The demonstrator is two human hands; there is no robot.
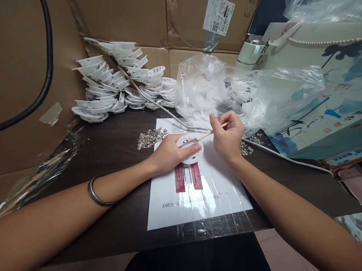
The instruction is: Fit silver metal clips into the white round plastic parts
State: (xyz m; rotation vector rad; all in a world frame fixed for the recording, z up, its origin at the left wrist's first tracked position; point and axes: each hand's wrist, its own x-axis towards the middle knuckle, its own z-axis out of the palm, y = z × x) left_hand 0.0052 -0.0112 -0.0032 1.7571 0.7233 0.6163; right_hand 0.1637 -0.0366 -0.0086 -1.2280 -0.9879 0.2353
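The left hand (166, 155) has its fingers closed around the edge of a white disc (195, 157), with the thumb lying flat on top. The right hand (229, 133) pinches a thin stick (205, 135) in its fingers. The stick's tip is at the disc, just past the left thumb. What it pokes there is too small to tell.

To do this well, I would hold the disc steady and push gently, since a hard push could make the stick slip and jab the left thumb. It seems best to grip the stick close to its tip and look right at the spot.

Under both hands lies a white paper (163, 190) on the dark surface (117, 140). Little shiny metal bits (151, 138) sit just left of the left fingers, and more bits (247, 148) lie just right of the right hand. A bumped wrist could scatter them.

A gray cord (170, 114) runs just beyond the fingers and might catch the stick. Right behind the right fingers is a puffy clear bag (198, 84), so that hand has little room to go forward. A heap of other white discs (105, 84) is farther off to the left, and a cup (247, 53) and a big paper bag (310, 113) stand well beyond the right fingers.
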